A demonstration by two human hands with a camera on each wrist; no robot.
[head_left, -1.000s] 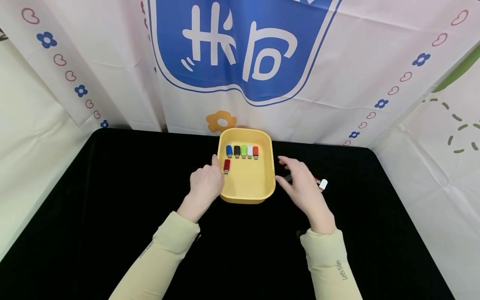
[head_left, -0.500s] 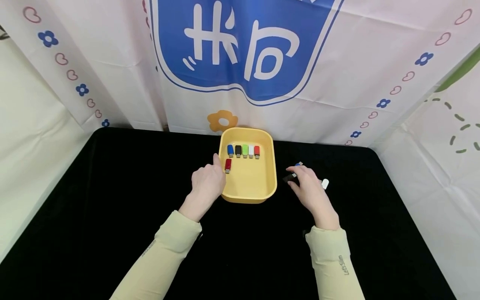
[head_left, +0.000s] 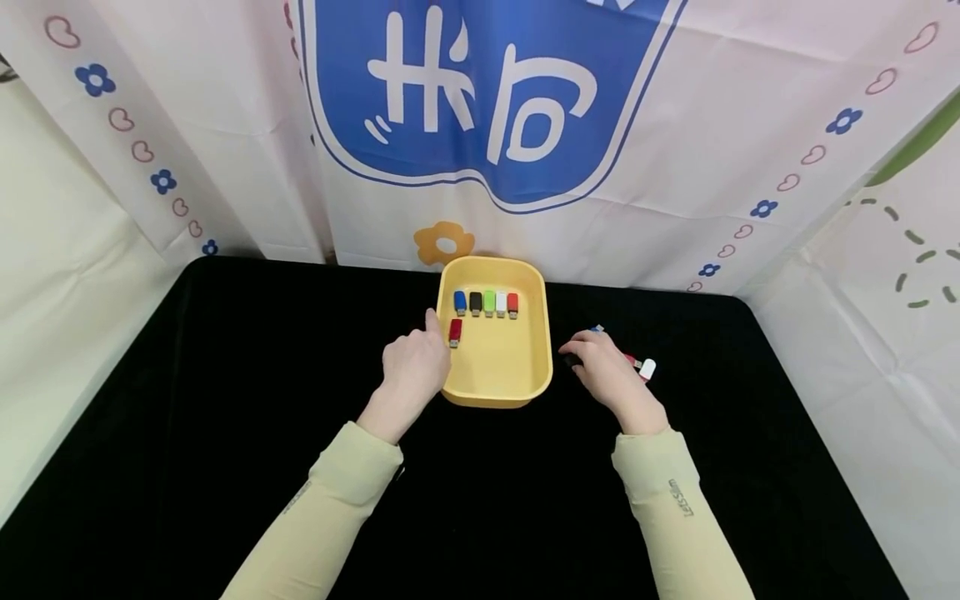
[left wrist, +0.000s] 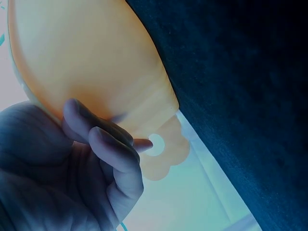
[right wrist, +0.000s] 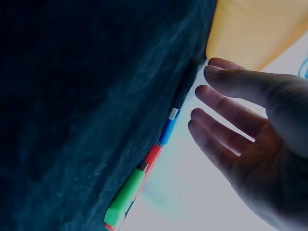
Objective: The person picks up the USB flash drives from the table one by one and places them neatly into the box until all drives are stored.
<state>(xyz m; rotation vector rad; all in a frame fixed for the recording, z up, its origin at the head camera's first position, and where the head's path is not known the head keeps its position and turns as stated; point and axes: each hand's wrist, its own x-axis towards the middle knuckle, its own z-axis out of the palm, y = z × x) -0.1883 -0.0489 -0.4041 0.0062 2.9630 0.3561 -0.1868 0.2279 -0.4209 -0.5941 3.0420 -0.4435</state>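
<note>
Holding the left side of a yellow plastic bin (head_left: 495, 398), my left hand (head_left: 415, 367) has its index finger stretched along the outside. Its curled fingers (left wrist: 113, 149) lie against the outer wall in the left wrist view. My right hand (head_left: 609, 375) reaches over a loose black USB stick (head_left: 572, 360), partly hidden under it. In the right wrist view thumb and fingers are loosely bent near that stick's end. Beyond it lie a blue stick (right wrist: 168, 130), a red stick (right wrist: 151, 156) and a green stick (right wrist: 127, 192). A white stick (head_left: 647, 369) lies right of the hand.
Inside the bin, blue (head_left: 460, 302), black (head_left: 476, 303), green (head_left: 489, 302), white (head_left: 501, 303) and red (head_left: 512, 304) USB sticks form a row. A dark red stick (head_left: 455, 332) lies below the blue one. Black cloth (head_left: 300, 350) covers the table; a printed curtain (head_left: 630, 233) hangs behind.
My right hand drew back to the right from beside the bin, then came left again over the black USB stick. My left hand stays at the bin's side.
</note>
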